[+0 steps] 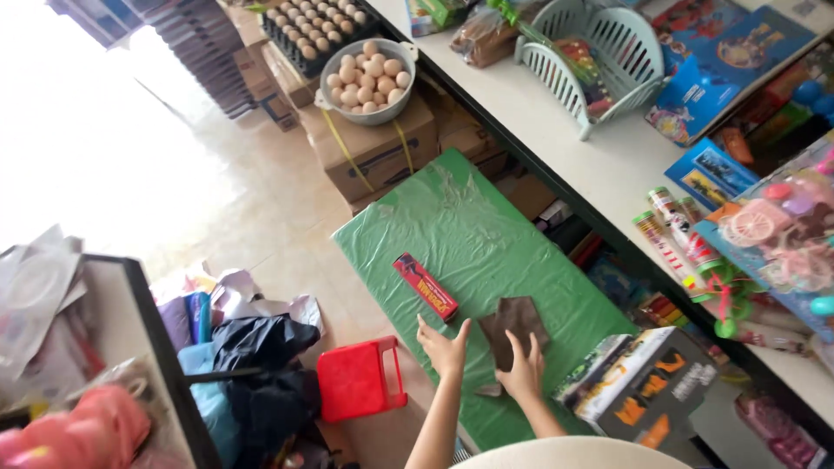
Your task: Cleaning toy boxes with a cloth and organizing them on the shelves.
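On the green worktop [469,226] there is free room toward the far edge. The left hand [445,349] lies open beside the red box [426,286], whose long axis runs diagonally. The right hand [524,373] presses flat on the brown cloth [514,326]. A black-orange box [643,391] sits just right.

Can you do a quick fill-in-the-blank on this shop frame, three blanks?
1. The right hand presses on a ____ cloth.
2. The table is covered in ____ plastic sheeting.
3. The left hand is nearest the long ____ box.

Missing words: brown; green; red
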